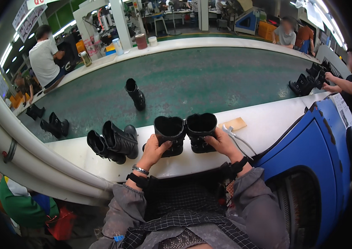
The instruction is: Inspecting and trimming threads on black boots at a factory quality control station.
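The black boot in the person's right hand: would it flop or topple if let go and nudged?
The black boot would probably flex without collapsing, as similar boots stand unheld on the bench. Pushed near its open top, it might tip, since these look tall for their footprint.

Two hands (153,150) hold two black boots (201,128), with two more boots (120,141) at left on one white desk (271,120). One lone boot (135,94) sits beyond, plus one tan pad (235,124) (the far-right boots (302,85) overlap too much to count).
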A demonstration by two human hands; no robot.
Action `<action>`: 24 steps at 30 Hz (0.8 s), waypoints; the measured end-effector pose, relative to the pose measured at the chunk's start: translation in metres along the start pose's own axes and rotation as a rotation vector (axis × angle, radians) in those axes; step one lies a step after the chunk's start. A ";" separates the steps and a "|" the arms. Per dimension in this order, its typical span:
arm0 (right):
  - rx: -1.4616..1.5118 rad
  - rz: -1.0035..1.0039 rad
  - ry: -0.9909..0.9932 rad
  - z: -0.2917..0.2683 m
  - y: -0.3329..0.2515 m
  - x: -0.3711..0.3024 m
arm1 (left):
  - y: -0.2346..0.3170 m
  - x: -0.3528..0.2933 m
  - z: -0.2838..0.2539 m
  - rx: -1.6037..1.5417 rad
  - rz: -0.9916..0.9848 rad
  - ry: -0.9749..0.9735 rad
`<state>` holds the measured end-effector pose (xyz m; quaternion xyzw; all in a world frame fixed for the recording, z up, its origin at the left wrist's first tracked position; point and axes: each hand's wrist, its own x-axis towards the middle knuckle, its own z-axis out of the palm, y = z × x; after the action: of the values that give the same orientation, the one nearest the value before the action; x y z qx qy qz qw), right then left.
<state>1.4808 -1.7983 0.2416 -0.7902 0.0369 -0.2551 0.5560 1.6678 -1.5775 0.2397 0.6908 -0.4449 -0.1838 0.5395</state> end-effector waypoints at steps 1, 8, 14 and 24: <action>0.039 0.122 -0.020 0.000 -0.002 0.005 | -0.001 0.002 -0.003 0.007 0.004 0.001; 0.180 0.291 -0.018 0.005 0.009 0.028 | -0.005 0.029 -0.005 -0.386 -0.195 -0.089; 0.135 0.341 -0.008 0.004 -0.002 0.036 | -0.002 0.040 -0.009 -0.393 -0.306 -0.129; 0.151 0.351 0.004 0.005 0.000 0.041 | 0.000 0.045 -0.010 -0.414 -0.362 -0.101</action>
<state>1.5185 -1.8078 0.2551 -0.7271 0.1559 -0.1576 0.6497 1.6995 -1.6080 0.2529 0.6242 -0.2935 -0.3983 0.6046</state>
